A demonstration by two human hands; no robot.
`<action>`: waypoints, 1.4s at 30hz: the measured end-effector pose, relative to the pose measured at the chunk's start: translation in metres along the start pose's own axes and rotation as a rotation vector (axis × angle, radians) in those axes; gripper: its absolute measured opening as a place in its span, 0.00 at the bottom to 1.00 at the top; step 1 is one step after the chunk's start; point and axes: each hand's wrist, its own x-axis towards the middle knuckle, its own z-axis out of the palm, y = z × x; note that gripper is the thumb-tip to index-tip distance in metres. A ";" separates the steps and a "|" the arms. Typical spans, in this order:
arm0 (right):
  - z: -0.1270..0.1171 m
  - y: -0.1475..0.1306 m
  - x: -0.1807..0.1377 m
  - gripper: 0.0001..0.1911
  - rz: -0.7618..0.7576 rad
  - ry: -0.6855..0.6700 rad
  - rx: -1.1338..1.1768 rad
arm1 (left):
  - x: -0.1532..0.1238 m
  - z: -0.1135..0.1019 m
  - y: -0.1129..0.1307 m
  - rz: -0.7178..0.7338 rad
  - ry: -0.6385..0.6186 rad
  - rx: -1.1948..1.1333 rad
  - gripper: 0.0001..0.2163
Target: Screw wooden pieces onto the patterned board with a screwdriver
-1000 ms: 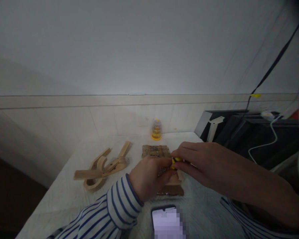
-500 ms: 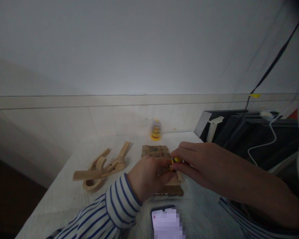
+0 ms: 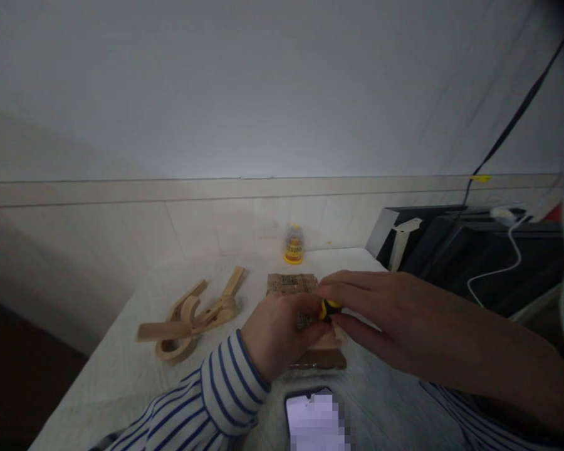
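A small yellow-and-black screwdriver point(image 3: 329, 308) is held between my two hands, with mostly its handle showing. My right hand point(image 3: 380, 307) pinches the handle from the right, thumb below and fingers above. From the left, my left hand point(image 3: 284, 329) closes thumb and forefinger round its other end; what else those fingertips hold is hidden. Under the hands lies a brown printed packet point(image 3: 291, 283), partly covered. Left of my left hand, pale wooden parts point(image 3: 207, 318) are joined into a frame with a ring and arms, resting on the white-covered table point(image 3: 122, 363).
Near the wall stands a clear cone-shaped case point(image 3: 294, 245) with a yellow base. A phone point(image 3: 313, 416) with a lit screen lies at the front. Dark panels point(image 3: 451, 244) lean at the right, with a white cable point(image 3: 517, 250) hanging over them.
The screwdriver handle has turned between my fingers, showing more black. My right fingers have shifted slightly left over it, while my left hand stays almost in place.
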 end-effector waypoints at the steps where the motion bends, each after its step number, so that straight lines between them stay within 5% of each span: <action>1: 0.000 0.000 0.000 0.07 -0.006 -0.002 -0.004 | 0.000 0.000 0.000 0.012 -0.003 0.000 0.05; 21: 0.005 0.005 0.007 0.04 0.081 -0.011 -0.117 | 0.002 -0.002 -0.005 0.167 -0.119 -0.072 0.07; 35: 0.002 0.004 0.002 0.06 0.050 0.020 -0.033 | 0.000 -0.002 0.003 0.049 0.063 -0.036 0.05; 42: 0.000 0.001 0.003 0.07 -0.006 -0.004 -0.003 | 0.000 0.000 0.000 0.074 0.026 -0.074 0.06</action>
